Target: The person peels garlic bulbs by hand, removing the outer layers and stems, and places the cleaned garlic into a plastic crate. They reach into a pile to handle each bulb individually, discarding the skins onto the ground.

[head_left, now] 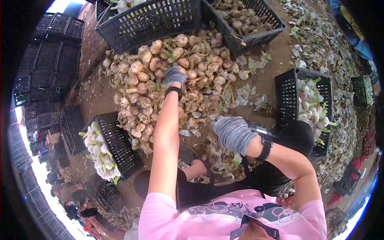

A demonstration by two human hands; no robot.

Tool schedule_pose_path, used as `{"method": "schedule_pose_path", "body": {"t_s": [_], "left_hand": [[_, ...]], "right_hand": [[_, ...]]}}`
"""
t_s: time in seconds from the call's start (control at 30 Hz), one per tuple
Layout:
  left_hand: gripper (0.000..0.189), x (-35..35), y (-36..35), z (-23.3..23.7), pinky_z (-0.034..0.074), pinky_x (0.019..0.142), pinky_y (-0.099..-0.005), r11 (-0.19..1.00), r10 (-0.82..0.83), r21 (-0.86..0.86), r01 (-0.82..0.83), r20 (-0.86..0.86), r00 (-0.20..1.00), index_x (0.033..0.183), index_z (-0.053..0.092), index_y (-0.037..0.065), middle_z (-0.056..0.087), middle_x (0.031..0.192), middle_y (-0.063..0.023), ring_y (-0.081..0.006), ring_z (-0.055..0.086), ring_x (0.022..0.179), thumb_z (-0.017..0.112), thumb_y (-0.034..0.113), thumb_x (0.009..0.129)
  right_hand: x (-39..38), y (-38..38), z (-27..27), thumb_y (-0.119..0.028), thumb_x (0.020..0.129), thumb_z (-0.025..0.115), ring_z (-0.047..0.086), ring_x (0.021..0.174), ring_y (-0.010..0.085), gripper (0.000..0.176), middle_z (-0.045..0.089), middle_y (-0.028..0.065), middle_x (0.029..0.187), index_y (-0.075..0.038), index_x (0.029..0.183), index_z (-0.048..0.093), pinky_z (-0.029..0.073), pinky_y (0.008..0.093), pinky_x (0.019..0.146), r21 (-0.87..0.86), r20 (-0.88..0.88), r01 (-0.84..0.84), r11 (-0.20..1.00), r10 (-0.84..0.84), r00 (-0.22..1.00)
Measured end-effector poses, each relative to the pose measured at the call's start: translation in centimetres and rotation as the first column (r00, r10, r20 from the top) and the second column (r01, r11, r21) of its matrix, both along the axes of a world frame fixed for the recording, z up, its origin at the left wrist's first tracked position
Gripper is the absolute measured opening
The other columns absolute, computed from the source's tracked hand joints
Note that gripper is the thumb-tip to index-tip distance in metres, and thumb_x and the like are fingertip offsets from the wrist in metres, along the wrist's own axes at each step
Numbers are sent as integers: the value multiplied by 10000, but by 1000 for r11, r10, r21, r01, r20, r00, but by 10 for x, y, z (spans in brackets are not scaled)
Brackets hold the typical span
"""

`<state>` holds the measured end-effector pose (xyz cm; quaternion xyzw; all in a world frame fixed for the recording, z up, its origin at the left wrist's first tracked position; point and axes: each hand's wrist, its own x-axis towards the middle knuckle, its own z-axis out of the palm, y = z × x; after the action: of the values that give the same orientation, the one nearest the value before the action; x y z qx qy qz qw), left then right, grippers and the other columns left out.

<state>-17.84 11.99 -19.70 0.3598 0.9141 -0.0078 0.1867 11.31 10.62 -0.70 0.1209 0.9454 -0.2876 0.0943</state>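
Note:
A broad heap of untrimmed garlic bulbs [138, 102], soil-stained and with stalks on, lies on the ground in front of me. My left hand [175, 76], in a grey glove, reaches into the middle of this heap; its fingers are blurred among the bulbs. Nearer my body, at the heap's right edge, my right hand [233, 134] wears a striped grey glove. Its fingers are curled closed, and what they hold is hidden. Loose peelings [224, 160] lie below that hand, between my legs.
Black crates of cleaned white garlic stand at my left [120, 140] and right [286, 96]. Behind the heap are two more crates [154, 22] [256, 38]. Peelings [316, 44] cover the ground at right. Stacked crates [52, 52] stand at far left.

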Motion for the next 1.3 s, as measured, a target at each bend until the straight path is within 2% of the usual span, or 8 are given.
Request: {"method": "schedule_pose_path", "body": {"t_s": [0.17, 0.23, 0.27, 0.33, 0.4, 0.77, 1.1, 1.3], "left_hand": [[539, 41, -33, 56, 481, 794, -354, 597, -43, 750, -284, 383, 923, 1114, 469, 32, 583, 1037, -112, -255, 578, 932, 742, 211, 686], [545, 66, -48, 96, 482, 795, -325, 463, -175, 674, -576, 707, 686, 1117, 462, 44, 573, 1024, -90, -218, 575, 916, 751, 199, 681], [553, 80, -53, 118, 483, 797, -295, 358, -358, 460, -813, 871, 335, 1120, 455, 55, 563, 1011, -68, -182, 572, 899, 760, 188, 677], [564, 106, -63, 162, 479, 813, -289, 383, -459, 444, -810, 852, 251, 1134, 444, 59, 554, 1020, -61, -172, 567, 906, 759, 181, 682], [575, 132, -76, 186, 476, 829, -283, 414, -545, 428, -803, 823, 157, 1148, 433, 64, 545, 1030, -54, -163, 562, 913, 758, 174, 687], [692, 175, -109, 221, 473, 870, -313, 215, -507, 710, -670, 668, 545, 1225, 420, 89, 512, 1141, -80, -188, 529, 1027, 781, 49, 636], [585, 163, -115, 213, 487, 683, -268, 353, -363, 635, -687, 770, 525, 1080, 521, 52, 583, 890, -27, -134, 578, 764, 525, 568, 805], [645, 127, -107, 186, 299, 359, -180, 513, -101, 82, -855, 994, 35, 940, 581, 120, 525, 580, 45, -42, 418, 422, 338, 702, 803]], "right_hand": [[-11, 19, -2, -156, 727, 576, 606, 683, 349, 207, 607, 172, 720, -13, 875, 593, 487, 397, 582, -152, 239, 152, 977, -113, 965], [-8, 15, -9, -198, 761, 595, 604, 654, 356, 258, 622, 164, 764, -22, 949, 575, 493, 384, 585, -270, -97, 270, 924, -305, 947], [-9, 20, -6, -298, 808, 567, 590, 638, 241, 344, 604, 106, 767, -36, 1030, 540, 484, 326, 561, -512, -172, 246, 823, -378, 909], [-13, 31, 3, -399, 856, 539, 575, 622, 125, 432, 585, 48, 770, -51, 1110, 506, 476, 268, 537, -712, -230, 176, 680, -463, 856], [-19, 36, 16, -236, 854, 558, 579, 770, 173, 293, 597, 47, 895, -29, 1055, 513, 474, 280, 698, -956, 163, 286, 66, -688, 707], [-15, 21, 35, -142, 847, 597, 545, 831, 94, 191, 613, 35, 884, -4, 972, 553, 460, 253, 758, -911, -242, 105, 398, -724, 645], [-12, 39, 20, -185, 791, 645, 592, 745, 162, 277, 639, 116, 840, 7, 979, 577, 475, 319, 697, -633, -387, 128, 763, -455, 802], [-9, 23, 31, -25, 721, 561, 632, 780, 202, 337, 654, 141, 874, -38, 1056, 593, 478, 306, 700, -334, -383, 67, 940, -201, 901]]}}
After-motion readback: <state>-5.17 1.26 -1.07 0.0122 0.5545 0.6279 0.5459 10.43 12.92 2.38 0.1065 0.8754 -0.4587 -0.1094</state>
